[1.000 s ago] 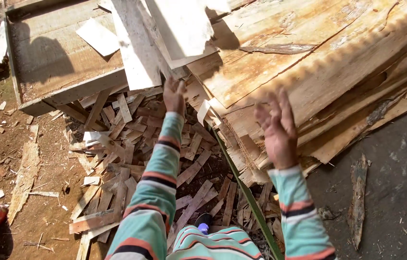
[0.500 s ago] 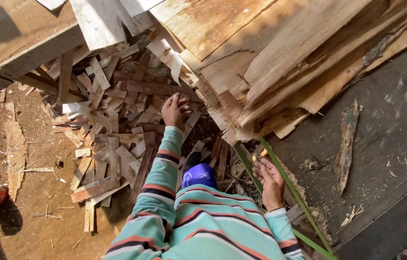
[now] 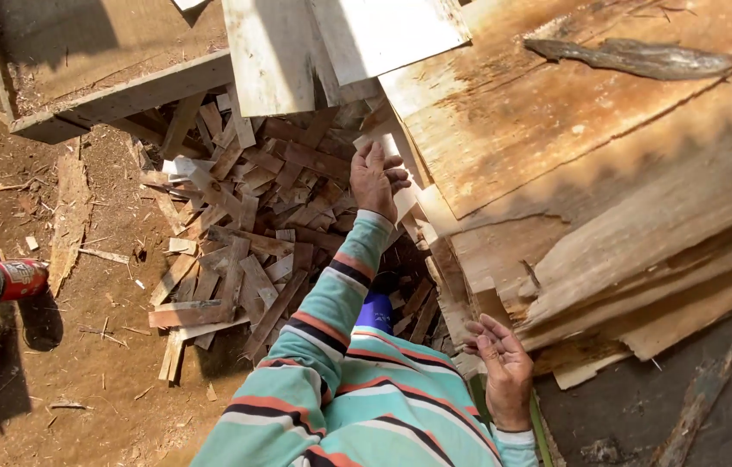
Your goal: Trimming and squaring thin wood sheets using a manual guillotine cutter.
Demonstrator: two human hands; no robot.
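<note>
A red can point(image 3: 3, 281) lies on its side on bare brown dirt point(image 3: 98, 363), well to the left of the person's left hand. Between the can and that hand spreads a heap of short wood offcuts point(image 3: 236, 233), strips and slats lying crosswise on the ground. Above the heap, a pale board point(image 3: 124, 91) slants across the dirt. The left hand point(image 3: 377, 179), at the end of an arm in a teal sleeve point(image 3: 331, 294) with orange and dark stripes, reaches forward with fingers curled loosely against the near edge of a stack of thin wood sheets point(image 3: 608, 199); whether it grips a sheet cannot be told. Just beyond this hand lies a whitish panel point(image 3: 366, 35). Below the sleeve, a blue shoe point(image 3: 375, 311) shows among the scraps. The right hand point(image 3: 500, 367) is held lower, open, palm turned up and fingers spread, holding nothing, its fingertips touching or just beside the ragged lower corner of the same stack. Far above the right hand, a long strip of grey bark point(image 3: 634, 59) lies on the top sheet.
</note>
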